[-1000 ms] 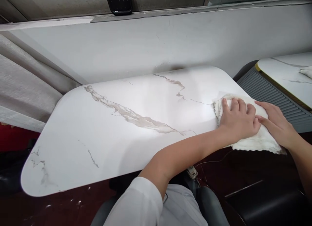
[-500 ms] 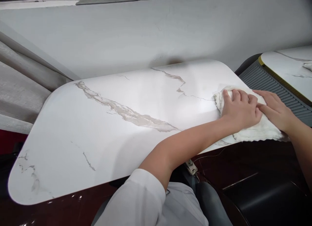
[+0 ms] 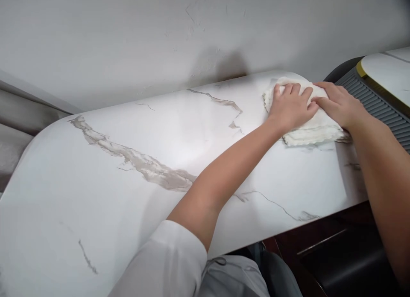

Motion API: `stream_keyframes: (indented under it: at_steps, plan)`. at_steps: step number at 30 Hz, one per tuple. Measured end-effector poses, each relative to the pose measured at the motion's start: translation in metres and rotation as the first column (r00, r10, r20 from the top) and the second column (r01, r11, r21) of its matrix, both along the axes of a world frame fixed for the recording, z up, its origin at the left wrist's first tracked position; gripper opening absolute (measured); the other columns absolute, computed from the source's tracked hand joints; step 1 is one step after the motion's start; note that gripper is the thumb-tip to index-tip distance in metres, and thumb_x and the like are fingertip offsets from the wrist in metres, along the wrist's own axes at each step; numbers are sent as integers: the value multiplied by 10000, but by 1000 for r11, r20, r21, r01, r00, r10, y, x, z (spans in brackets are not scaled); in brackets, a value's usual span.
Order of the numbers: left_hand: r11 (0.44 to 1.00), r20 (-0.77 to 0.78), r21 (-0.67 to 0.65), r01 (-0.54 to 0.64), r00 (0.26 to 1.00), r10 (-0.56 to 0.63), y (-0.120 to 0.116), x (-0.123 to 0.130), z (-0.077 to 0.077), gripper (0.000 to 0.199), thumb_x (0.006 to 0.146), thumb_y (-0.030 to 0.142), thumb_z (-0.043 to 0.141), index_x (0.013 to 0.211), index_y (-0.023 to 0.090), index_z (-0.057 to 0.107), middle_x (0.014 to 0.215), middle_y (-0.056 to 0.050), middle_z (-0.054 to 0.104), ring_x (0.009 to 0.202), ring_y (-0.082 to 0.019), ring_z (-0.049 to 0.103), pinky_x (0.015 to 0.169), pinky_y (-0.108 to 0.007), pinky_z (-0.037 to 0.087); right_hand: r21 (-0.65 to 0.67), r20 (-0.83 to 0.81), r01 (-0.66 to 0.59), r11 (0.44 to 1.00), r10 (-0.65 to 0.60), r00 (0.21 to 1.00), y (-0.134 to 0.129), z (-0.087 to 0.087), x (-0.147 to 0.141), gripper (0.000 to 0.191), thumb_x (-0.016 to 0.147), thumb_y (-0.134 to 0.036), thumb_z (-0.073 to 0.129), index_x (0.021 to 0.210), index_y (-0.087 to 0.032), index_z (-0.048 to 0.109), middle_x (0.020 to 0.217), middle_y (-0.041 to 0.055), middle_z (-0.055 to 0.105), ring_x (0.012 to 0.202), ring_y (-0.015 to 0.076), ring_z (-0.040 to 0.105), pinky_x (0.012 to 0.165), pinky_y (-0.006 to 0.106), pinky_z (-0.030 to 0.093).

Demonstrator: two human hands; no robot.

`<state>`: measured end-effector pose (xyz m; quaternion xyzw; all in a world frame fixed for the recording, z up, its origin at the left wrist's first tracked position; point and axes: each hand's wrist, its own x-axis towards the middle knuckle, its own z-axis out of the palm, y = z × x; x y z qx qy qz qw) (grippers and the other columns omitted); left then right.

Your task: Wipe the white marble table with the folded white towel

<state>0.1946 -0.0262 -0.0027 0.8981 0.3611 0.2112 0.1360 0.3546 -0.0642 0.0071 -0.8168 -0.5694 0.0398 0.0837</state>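
A white marble-patterned tabletop point(image 3: 153, 139) with rounded corners and grey-brown veins fills most of the view. On its far right part lies a folded white cloth point(image 3: 312, 135) with a wavy edge. My left hand point(image 3: 293, 103) presses down on the cloth, its fingers bent and slightly spread over the top. Beside it, my right hand point(image 3: 341, 103) grips the cloth's right side, with the thumb toward my left fingers. The right fingertips are partly hidden. Both hands bear on the same cloth, which rests against the tabletop.
A pale wall point(image 3: 128, 41) runs close behind the tabletop. To the right stands a grey ribbed piece point(image 3: 371, 96) with a gold edge and another white top point(image 3: 390, 73). A light curtain point(image 3: 19, 117) hangs at the left. A dark, shiny object point(image 3: 346, 254) is below the front edge.
Both hands and the cloth have moved from the front right edge toward the back of the tabletop. The view has also shifted, so the tabletop appears nearer.
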Motion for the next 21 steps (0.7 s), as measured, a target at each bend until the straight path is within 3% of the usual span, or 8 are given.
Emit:
stream_keyframes:
  at_steps: [6, 10, 15, 18, 21]
  plan:
    - [999, -11, -33, -26, 1000, 26, 45, -7, -2, 441, 1039, 326, 352, 1425, 151, 472, 1498, -103, 496, 1391, -278, 360, 1242, -509, 98, 63, 24, -32, 998, 30, 999, 48, -8, -4, 551, 931, -677, 283, 1436, -492, 402, 1459, 52, 502, 1336, 440, 461, 1088, 723, 366]
    - [999, -40, -34, -34, 999, 33, 74, -17, -1, 483, 1015, 368, 331, 1441, 193, 476, 1492, -66, 503, 1389, -291, 358, 1252, -519, 115, -22, 29, -27, 999, 28, 999, 73, 0, -25, 579, 1000, -556, 284, 1536, -346, 344, 1525, 123, 422, 1400, 403, 388, 1070, 673, 360]
    - [987, -89, -128, -94, 993, 83, 108, -31, -2, 607, 858, 612, 374, 1445, 470, 431, 1437, 157, 552, 1530, -276, -7, 1271, -491, 35, -24, -56, 4, 1000, -5, 998, 97, 8, -56, 573, 1006, -434, 354, 1556, -277, 341, 1538, 187, 378, 1437, 406, 328, 1138, 620, 241]
    - [982, -119, -140, -127, 987, 110, 113, -37, -1, 727, 767, 705, 356, 1467, 511, 375, 1447, 206, 527, 1544, -231, -116, 1276, -477, 23, -6, -48, -18, 1000, 17, 999, 102, 7, -63, 579, 1003, -432, 358, 1551, -246, 360, 1531, 205, 382, 1436, 437, 317, 1143, 660, 172]
    - [980, -161, -114, -162, 977, 142, 106, -39, 2, 774, 754, 751, 333, 1487, 502, 336, 1467, 205, 506, 1548, -237, -105, 1278, -495, 35, 36, -43, -77, 996, 79, 996, 100, 5, -62, 557, 1005, -401, 362, 1540, -249, 388, 1541, 189, 390, 1438, 439, 313, 1145, 676, 140]
